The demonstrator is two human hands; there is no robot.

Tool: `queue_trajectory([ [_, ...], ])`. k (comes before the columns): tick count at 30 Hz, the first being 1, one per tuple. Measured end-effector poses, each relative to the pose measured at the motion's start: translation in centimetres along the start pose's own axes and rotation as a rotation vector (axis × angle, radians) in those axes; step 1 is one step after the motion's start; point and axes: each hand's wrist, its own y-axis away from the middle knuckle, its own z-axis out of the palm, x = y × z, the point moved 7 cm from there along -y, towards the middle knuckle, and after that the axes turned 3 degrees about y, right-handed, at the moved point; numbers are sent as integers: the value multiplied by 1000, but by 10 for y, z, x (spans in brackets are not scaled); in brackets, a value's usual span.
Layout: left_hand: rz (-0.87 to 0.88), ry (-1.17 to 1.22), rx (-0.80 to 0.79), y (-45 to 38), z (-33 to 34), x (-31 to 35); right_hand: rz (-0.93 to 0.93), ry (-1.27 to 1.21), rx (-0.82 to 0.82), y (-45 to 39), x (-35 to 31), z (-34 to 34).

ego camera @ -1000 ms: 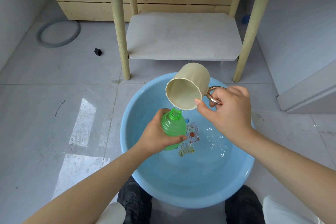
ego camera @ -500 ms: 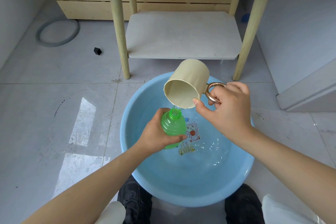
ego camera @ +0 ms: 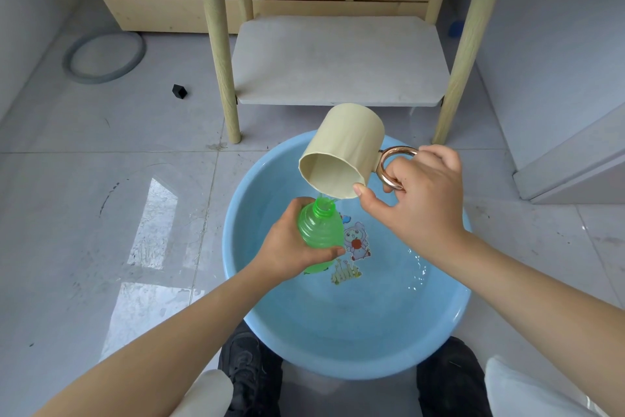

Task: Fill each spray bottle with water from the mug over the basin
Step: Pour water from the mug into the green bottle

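My left hand (ego camera: 287, 249) grips a green ribbed spray bottle (ego camera: 319, 230), uncapped and upright, over a light blue basin (ego camera: 449, 325) that holds water. A cream mug (ego camera: 341, 151) with a copper ring handle is tipped steeply above the bottle's open neck, mouth facing me. My right hand (ego camera: 419, 195) holds it by the handle, thumb against the rim. A thin stream of water runs from the mug's lip into the bottle neck. The lower part of the bottle is hidden behind my left fingers.
The basin sits on a grey tiled floor between my dark shoes (ego camera: 252, 371). Behind it stands a wooden-legged table with a low grey shelf (ego camera: 338, 61). A grey ring (ego camera: 103, 58) and a small black block (ego camera: 179, 92) lie on the floor at the left.
The mug has tipped further over, and its base has risen. Bottle and left hand have stayed in place over the basin.
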Motion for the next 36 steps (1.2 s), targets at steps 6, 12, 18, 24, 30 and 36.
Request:
queue_trajectory([
  [6, -2, 3, -2, 1, 1, -2, -42, 18, 21, 1, -1, -1],
  [12, -11, 4, -1, 0, 0, -2, -79, 26, 41, 3, -2, -1],
  [18, -15, 4, -1, 0, 0, -2, -116, 29, 67, 4, -3, -1],
  [24, -22, -1, 2, 1, 0, -3, -146, 25, 82, 4, -5, -2],
  [30, -25, 1, 5, 1, -1, -3, -170, 42, 73, 4, -7, -2],
  [36, -16, 3, 5, 1, -1, -3, -127, 41, 39, 6, -4, 0],
])
